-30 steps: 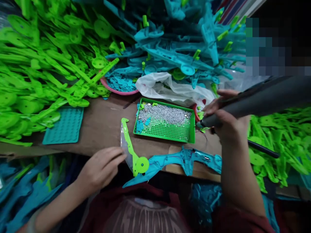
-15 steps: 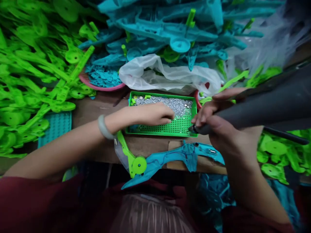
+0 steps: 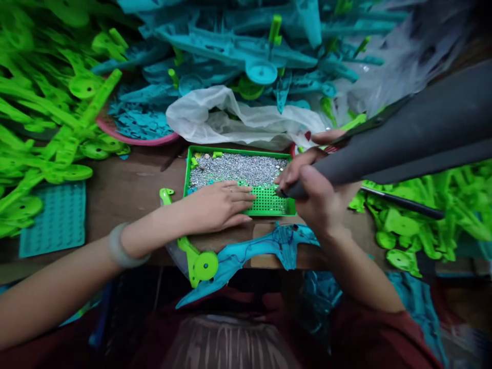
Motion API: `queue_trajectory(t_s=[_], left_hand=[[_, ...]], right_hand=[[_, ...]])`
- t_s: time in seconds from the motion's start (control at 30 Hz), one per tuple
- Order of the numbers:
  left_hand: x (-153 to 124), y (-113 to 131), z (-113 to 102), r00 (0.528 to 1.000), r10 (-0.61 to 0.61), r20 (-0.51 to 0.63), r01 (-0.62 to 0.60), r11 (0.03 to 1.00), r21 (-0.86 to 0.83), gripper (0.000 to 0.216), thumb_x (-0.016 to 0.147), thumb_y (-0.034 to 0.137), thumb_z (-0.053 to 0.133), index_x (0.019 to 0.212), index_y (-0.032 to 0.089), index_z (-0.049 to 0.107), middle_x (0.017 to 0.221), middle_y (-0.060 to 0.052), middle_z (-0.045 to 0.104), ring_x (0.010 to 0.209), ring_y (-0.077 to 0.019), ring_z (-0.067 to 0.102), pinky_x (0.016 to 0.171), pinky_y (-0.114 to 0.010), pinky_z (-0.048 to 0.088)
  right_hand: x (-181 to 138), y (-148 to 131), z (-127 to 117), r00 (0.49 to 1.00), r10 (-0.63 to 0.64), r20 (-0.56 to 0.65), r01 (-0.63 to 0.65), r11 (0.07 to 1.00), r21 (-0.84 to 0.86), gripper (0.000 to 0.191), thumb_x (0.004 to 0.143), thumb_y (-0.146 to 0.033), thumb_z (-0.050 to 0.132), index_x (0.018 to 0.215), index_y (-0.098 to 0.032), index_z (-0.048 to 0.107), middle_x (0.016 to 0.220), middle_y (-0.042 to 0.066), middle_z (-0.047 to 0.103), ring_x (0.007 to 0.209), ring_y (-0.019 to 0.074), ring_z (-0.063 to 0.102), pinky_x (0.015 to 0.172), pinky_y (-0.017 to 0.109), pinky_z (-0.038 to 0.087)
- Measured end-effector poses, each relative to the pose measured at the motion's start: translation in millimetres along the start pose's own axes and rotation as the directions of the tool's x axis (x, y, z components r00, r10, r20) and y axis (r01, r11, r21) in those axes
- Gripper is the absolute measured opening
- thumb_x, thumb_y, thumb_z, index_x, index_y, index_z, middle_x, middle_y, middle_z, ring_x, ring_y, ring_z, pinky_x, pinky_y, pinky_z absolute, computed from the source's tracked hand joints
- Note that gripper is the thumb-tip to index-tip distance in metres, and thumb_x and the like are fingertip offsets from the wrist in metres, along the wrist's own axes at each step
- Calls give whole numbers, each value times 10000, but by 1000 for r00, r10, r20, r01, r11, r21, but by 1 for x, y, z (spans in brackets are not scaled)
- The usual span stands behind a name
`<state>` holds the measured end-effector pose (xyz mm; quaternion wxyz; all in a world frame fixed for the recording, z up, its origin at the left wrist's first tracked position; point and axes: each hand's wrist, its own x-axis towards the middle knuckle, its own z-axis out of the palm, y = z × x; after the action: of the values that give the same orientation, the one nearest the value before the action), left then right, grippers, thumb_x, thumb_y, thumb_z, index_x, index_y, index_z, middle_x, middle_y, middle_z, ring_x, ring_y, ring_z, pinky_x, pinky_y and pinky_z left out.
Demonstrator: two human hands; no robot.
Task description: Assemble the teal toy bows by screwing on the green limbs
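My left hand lies flat with its fingers stretched over the near left side of a green tray. Small silver screws fill the tray's far part, while its perforated floor shows at the near right. In my right hand is a dark grey electric screwdriver, its tip low at the tray's right end. Just below the tray rests a blue plastic shell with thin wires in it. A lime-green lever with a round disc adjoins the shell's left part.
Lime-green parts heap up at the left, blue shells at the back. A pink-rimmed bowl holds small blue pieces. A white plastic bag lies behind the tray, a teal studded mat at the left, more green parts right.
My left hand has drawn back from over the screws to the tray's near left side, its curled fingers now straightened. The screwdriver tip stays by the tray's right end. The whole view has shifted.
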<state>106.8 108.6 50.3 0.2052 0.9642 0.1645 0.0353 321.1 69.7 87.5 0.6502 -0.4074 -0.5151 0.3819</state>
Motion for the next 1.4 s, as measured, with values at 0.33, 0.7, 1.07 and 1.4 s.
queue_trajectory(t_s=[0.33,0.7,1.07,1.4], left_hand=[[-120,53,31,832,-91,-547,146,988,58,368,918,50,573,1275,122,622,1255,-140,711,1272,-261,616,1068,-418,506],[-157,67,84,908,-10,-418,87,983,164,387,985,116,477,1348,140,607,1475,-119,576,1439,-270,460,1235,-471,327],[-127,70,101,805,114,-583,64,959,276,353,1003,72,401,1245,50,657,1364,-149,660,1368,-274,543,1124,-405,496],[-126,63,110,741,152,-654,-18,978,208,219,987,93,506,1125,101,676,1327,-135,687,1333,-245,581,1055,-382,555]], right_hand=[[-3,62,45,999,-41,-16,42,997,71,376,843,-449,666,1113,-296,455,582,-107,475,440,110,503,463,279,470],[-6,71,50,999,-54,-5,53,995,-81,328,845,-446,598,1087,-302,429,582,-94,435,447,114,462,470,287,462],[-7,68,55,993,-86,-74,78,990,-114,296,855,-463,599,1068,-277,510,573,-95,418,435,103,451,455,265,454],[-5,67,60,989,-101,-104,83,982,-169,304,839,-457,599,1056,-276,487,569,-100,438,435,109,480,466,275,465]])
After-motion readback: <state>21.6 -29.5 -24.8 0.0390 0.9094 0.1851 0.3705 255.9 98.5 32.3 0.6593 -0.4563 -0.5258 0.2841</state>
